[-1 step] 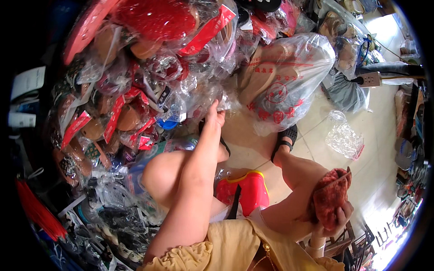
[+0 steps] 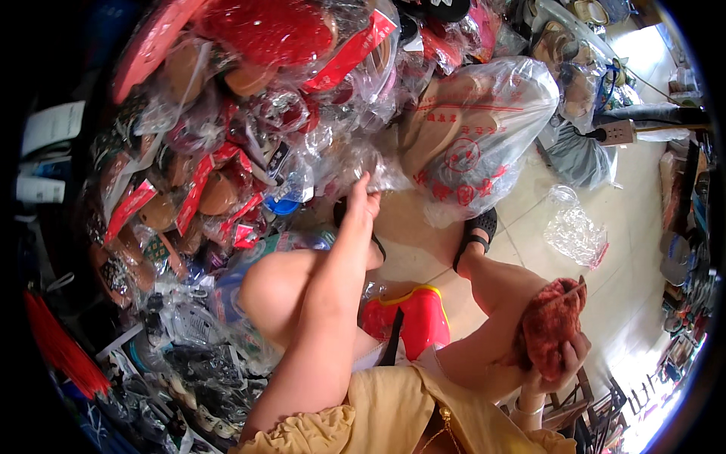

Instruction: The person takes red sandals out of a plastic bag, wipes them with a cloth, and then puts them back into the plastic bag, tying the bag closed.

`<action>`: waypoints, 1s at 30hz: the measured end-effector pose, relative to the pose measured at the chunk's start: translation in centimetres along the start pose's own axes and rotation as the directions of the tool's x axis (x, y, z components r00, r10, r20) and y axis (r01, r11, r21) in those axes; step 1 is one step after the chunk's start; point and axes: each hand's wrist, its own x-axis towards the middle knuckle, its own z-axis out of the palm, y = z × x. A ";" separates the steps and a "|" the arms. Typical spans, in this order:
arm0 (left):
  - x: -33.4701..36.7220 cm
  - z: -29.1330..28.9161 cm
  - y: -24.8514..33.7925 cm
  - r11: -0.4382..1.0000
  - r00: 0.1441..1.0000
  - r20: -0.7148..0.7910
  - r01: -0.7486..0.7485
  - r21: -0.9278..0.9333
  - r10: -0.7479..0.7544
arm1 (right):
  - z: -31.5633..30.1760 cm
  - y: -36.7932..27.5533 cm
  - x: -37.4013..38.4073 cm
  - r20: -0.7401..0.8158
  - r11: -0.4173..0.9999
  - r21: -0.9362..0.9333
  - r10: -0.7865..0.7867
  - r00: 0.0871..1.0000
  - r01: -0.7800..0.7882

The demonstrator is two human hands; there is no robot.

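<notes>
My left hand [image 2: 364,198] reaches forward over the left leg, its fingers closed on a crumpled clear plastic bag [image 2: 372,168] at the edge of a heap of wrapped footwear. By my right knee, my right hand [image 2: 566,362] grips a reddish-brown fuzzy slipper [image 2: 550,318], with a thin edge sticking up at its top. The palm side of that hand is hidden behind the slipper. Ahead of my left hand lie bagged slippers with tan soles [image 2: 219,193] and red paper bands.
A large translucent bag with red print [image 2: 473,144] holds footwear ahead. An empty clear wrapper [image 2: 573,231] lies on the tiled floor [image 2: 503,216] to the right. Between my legs is a red plastic seat with a yellow edge [image 2: 423,321]. A power strip [image 2: 618,132] sits at the far right.
My left hand has shifted slightly nearer and to the right, and the clear bag's edge has spread rightward. The slipper in my right hand has tilted slightly.
</notes>
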 end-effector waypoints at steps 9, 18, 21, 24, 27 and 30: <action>-17.7 -6.4 -3.6 0.934 0.970 0.236 -0.026 0.356 -0.063 | 0.5 -1.3 -0.7 -0.076 0.996 0.079 -0.037 0.996 0.043; -33.8 -9.3 4.3 0.715 0.771 0.627 -0.377 0.589 -0.110 | 0.8 -2.5 -2.7 -0.152 0.822 0.565 0.189 0.970 -0.072; -36.9 -10.2 6.8 0.683 0.691 0.719 -0.488 0.544 -0.079 | -1.1 -3.2 -0.7 -0.124 0.667 0.729 0.351 0.928 -0.155; -40.2 -10.8 9.0 0.718 0.617 0.786 -0.528 0.453 -0.043 | -4.7 -6.5 1.5 -0.231 0.697 0.716 0.201 0.952 0.026; -40.2 -12.9 11.0 0.690 0.624 0.758 -0.464 0.555 -0.190 | -6.7 -11.5 1.8 -0.224 0.710 0.692 0.043 0.974 0.128; -40.3 -13.4 11.3 0.795 0.511 0.837 -0.416 0.442 -0.198 | -3.3 -17.6 2.2 -0.101 0.642 0.625 -0.497 0.862 0.443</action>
